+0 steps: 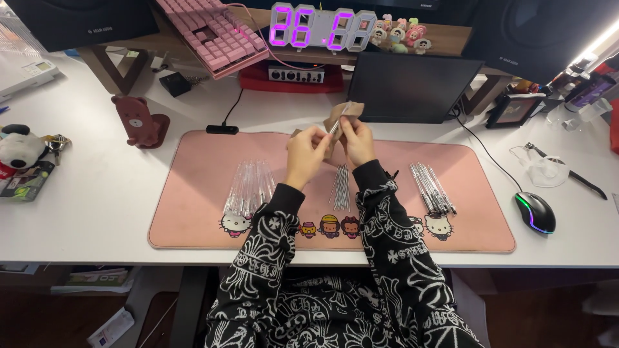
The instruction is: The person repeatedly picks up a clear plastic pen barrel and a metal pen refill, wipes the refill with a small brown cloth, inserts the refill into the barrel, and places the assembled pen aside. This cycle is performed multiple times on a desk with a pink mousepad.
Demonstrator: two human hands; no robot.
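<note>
From the head camera I see, at the far left of the pink desk mat (193, 193), a pile of clear tubes (248, 187) lying side by side, untouched. Next, my left hand (306, 154) is raised above the mat's middle, fingers curled together and pinched on the lower edge of a small tan paper packet (342, 116). Just below and between the hands, a small bunch of thin metal refills (340, 187) rests on the mat. My right hand (356, 140) is close against the left, almost touching it, its fingers closed on the same packet at the right side; a thin pale piece shows at the fingertips, too small to identify. Further right lies a bundle of clear pens (432, 189), slanted, and past the mat a black mouse (535, 212).
</note>
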